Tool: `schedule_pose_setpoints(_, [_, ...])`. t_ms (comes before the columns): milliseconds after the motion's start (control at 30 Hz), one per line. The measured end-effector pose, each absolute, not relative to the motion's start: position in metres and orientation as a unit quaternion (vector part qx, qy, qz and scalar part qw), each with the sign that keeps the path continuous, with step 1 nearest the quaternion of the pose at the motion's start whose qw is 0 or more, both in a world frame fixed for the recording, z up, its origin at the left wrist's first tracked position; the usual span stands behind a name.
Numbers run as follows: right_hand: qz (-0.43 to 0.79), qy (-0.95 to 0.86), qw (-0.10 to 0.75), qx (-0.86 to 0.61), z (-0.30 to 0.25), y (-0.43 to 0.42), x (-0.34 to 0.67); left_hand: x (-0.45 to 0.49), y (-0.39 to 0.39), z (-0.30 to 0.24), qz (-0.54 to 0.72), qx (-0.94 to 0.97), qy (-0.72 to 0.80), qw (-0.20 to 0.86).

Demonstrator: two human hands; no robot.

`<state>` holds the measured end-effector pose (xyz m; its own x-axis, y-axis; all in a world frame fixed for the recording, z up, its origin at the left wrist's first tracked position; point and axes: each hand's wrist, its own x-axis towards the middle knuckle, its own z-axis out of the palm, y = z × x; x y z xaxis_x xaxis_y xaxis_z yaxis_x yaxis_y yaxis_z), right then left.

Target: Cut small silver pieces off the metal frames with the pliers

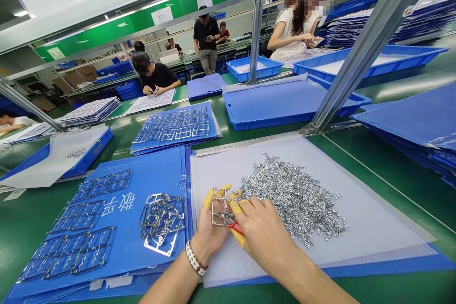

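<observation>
Silver stamped-metal frame, a small latticed piece, is held up in front of the person, directly above the near edge of a translucent corrugated plastic sheet. It is gripped by the left hand, whose fingers are curled narrowly around it and are covered with yellow finger cots. A link bracelet is worn on that wrist. Red-handled cutters are held in the right hand, with its fingers closed around the handles and the metal head against the frame.

To the right of the hands, a heap of small silver metal pieces is spread over the plastic sheet. To the left, a blue folder printed with white Chinese characters is laid on the green surface. A loose tangle of metal frames lies on it beside the hands, and flat rows of similar frames lie further left. Farther off, more frames are set out on a second blue folder, and a blue plastic tray stands to its right. A seated co-worker is working at the far left, and another person is seen beyond the tray.
</observation>
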<state>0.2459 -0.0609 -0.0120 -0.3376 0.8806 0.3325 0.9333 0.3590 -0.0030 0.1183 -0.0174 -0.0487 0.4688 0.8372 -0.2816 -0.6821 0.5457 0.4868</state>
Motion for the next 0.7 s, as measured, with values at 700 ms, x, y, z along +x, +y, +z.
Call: schedule_pose_setpoints(700, [-0.071,-0.789,0.108,-0.601,0.003,-0.053,0.252,0.116,-0.018,-0.046,0.445,0.148,0.269,0.841])
